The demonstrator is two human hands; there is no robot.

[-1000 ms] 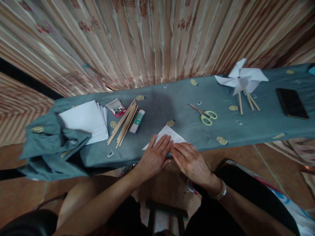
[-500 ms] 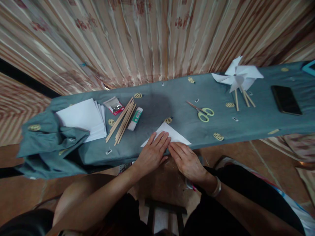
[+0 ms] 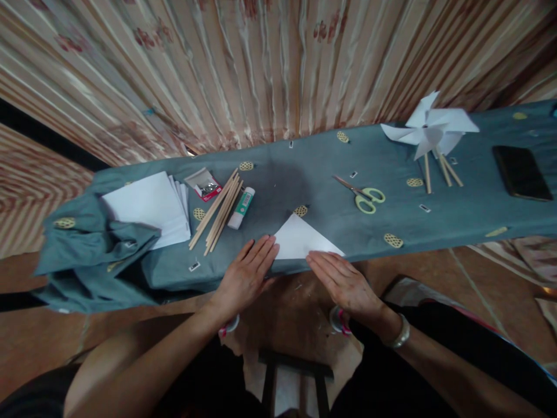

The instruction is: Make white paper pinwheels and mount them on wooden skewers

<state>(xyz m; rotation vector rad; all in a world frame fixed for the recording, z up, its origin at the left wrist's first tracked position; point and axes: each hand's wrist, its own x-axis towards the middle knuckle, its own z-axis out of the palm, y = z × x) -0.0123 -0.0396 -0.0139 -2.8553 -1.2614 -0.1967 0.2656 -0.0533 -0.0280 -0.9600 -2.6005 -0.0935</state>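
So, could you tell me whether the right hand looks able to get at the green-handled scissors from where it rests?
Probably yes: the right hand lies flat on the folded paper, and only bare cloth separates it from the scissors.

Both forearms are bare, with no sleeves reaching them. The right hand (image 3: 348, 284) has a pale metallic bangle (image 3: 400, 335) around its wrist, while the left hand (image 3: 243, 277) wears nothing. Dark clothing covers the lap.

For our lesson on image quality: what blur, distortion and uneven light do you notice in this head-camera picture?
Head view: the curtain fans outward and smears towards the edges, the covered table bows, so wide-lens distortion; the folded paper and pinwheel are brightest; the lower frame below both hands is dim.
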